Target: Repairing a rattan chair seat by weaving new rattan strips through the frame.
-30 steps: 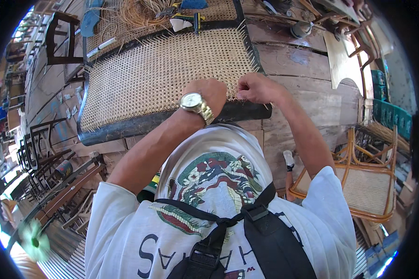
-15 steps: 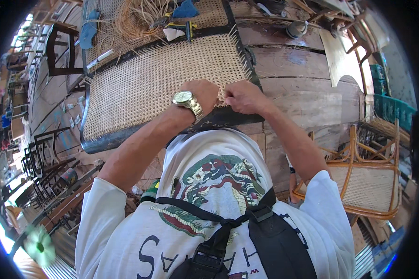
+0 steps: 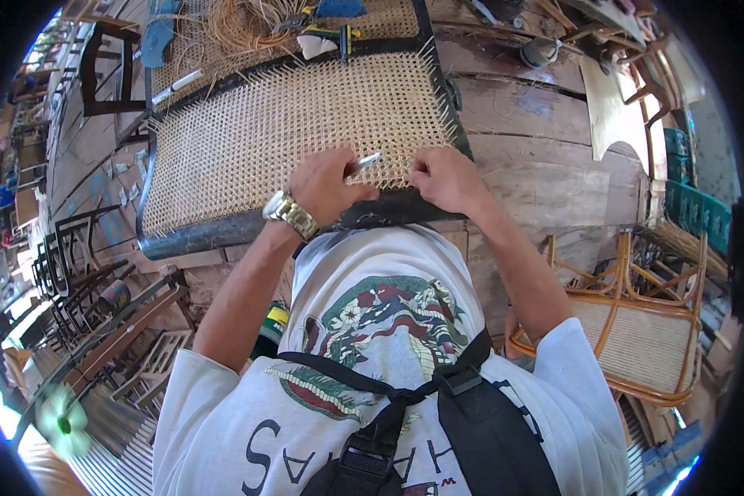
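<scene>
1. cane webbing [image 3: 273, 124] fills the upper middle of the picture, set in a dark frame [image 3: 215, 236].
2. left hand [image 3: 321, 187] just pulled leftward, and a small silvery tool [image 3: 369, 159] now pokes out of its grip; can't tell what kind.
3. right hand [image 3: 449, 180] has its fingers curled at the lower right edge; can't tell if they're pinching cane.
4. so that edge now shows between them, tool close by.

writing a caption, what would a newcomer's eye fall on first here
Likely the pale woven panel in its dark frame, upper middle, with the left hand and right hand near its lower edge. Then the shiny watch, left of centre, and the orange-brown chair at the right.
</scene>
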Demonstrator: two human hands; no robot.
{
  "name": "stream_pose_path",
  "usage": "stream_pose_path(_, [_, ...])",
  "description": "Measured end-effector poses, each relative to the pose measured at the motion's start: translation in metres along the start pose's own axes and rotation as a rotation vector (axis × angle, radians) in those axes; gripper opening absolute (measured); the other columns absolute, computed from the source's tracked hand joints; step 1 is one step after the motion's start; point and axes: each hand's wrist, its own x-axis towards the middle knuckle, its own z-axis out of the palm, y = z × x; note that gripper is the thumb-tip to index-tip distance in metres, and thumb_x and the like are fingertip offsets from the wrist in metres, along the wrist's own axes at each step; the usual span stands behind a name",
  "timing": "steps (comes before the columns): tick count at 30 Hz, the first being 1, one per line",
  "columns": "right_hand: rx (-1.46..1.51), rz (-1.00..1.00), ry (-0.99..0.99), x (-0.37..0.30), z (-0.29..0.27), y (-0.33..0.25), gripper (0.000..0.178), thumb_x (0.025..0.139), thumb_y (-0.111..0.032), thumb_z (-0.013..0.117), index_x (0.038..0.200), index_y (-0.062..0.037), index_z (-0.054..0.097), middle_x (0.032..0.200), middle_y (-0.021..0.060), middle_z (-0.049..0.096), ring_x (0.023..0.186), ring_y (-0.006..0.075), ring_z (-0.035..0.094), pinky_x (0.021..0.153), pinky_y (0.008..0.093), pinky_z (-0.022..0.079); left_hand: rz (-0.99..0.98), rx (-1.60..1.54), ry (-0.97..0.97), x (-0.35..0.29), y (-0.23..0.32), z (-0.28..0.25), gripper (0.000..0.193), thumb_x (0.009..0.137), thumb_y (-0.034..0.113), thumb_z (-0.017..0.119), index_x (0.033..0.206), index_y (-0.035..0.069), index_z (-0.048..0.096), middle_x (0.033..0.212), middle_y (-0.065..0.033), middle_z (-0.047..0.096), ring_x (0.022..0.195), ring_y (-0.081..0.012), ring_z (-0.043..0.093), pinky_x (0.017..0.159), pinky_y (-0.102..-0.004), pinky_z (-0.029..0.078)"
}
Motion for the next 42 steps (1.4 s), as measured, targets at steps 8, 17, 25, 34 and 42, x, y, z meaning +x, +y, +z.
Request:
stream_pose_path(8, [0.102,-0.021,-0.175,0.012,-0.017,0.001,0.015,0.081,-0.015,0.069,0.084,0.0001,0.067,0.076,0.0174,0.067,0.069,0.0299,0.065,0.067,0.0398,0.050,0.014,-0.122,0.257,0.000,0.006,0.067,0.029,0.075,0.030,0.081,0.084,0.006,0.066,0.083,-0.0122,0.062,0.079,-0.0345,0.063,0.068,-0.0459,0.050])
stream_pose_path(17, [-0.045,0.004,-0.107,0.001,-0.007,-0.001,0.014,0.081,-0.015,0.068,0.086,-0.0017,0.068,0.079,0.0180,0.068,0.076,0.0340,0.067,0.069,0.0430,0.051,0.046,-0.065,0.332,-0.001,0.020,0.076,0.015,0.083,0.018,0.070,0.084,0.005,0.063,0.087,-0.0128,0.060,0.075,-0.0351,0.065,0.063,-0.0458,0.053])
stream_pose_path(25, [-0.003,0.024,0.037,-0.039,0.000,-0.001,0.016,0.080,-0.017,0.064,0.090,-0.0047,0.071,0.082,0.0199,0.069,0.078,0.0392,0.067,0.072,0.0465,0.052,-0.105,0.044,0.224,0.017,0.015,0.054,0.019,0.087,0.019,0.065,0.095,0.005,0.055,0.088,-0.0214,0.062,0.075,-0.0435,0.063,0.065,-0.0542,0.050])
stream_pose_path(34, [-0.480,0.488,-0.252,-0.201,-0.002,0.138,0.016,0.087,-0.016,0.065,0.092,-0.0008,0.070,0.079,0.0144,0.068,0.076,0.0249,0.067,0.075,0.0345,0.053,0.161,0.164,0.544,0.035,-0.053,-0.030,0.015,0.086,0.013,0.063,0.084,0.002,0.053,0.071,-0.0141,0.061,0.060,-0.0299,0.058,0.056,-0.0420,0.045])
stream_pose_path(42, [0.684,-0.030,0.360,-0.066,-0.018,-0.022,0.026,0.097,-0.012,0.060,0.123,-0.0043,0.059,0.113,0.0094,0.065,0.105,0.0165,0.061,0.092,0.0293,0.048,0.375,-0.302,0.248,0.017,0.028,-0.081,0.017,0.081,0.016,0.068,0.091,0.004,0.059,0.071,-0.0090,0.065,0.058,-0.0177,0.061,0.054,-0.0327,0.047])
